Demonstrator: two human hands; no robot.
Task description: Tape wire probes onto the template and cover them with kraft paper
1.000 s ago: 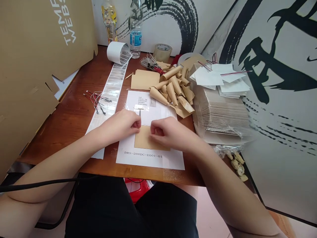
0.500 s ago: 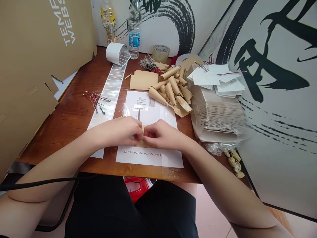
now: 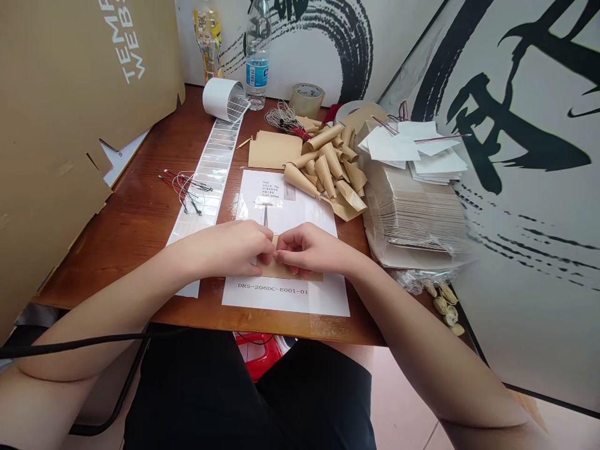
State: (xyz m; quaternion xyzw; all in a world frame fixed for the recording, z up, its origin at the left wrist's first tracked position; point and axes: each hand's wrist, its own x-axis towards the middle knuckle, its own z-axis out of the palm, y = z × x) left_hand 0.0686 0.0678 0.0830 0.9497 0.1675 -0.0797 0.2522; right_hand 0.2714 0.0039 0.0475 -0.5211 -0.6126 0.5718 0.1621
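Over the printed white sheet (image 3: 290, 299) on the brown table, my left hand (image 3: 250, 249) and my right hand (image 3: 309, 250) meet, fingers curled and pinched close together. Beneath them lies a brown paper piece (image 3: 281, 270), partly covered by both hands. Whatever the fingertips hold is too small or hidden to make out. A thin dark wire (image 3: 265, 215) runs up from the hands to the upper part of the sheet.
Left of the sheet are a label strip (image 3: 213, 169) and loose wires (image 3: 190, 192). Beyond it lie flat brown papers (image 3: 274, 150) and rolled brown papers (image 3: 328, 162). A tall stack of cards (image 3: 417, 212) stands right, a bottle (image 3: 257, 75) at the back.
The fingers have shifted slightly, and more of the brown paper shows beneath my right hand. The whole view has moved a little.
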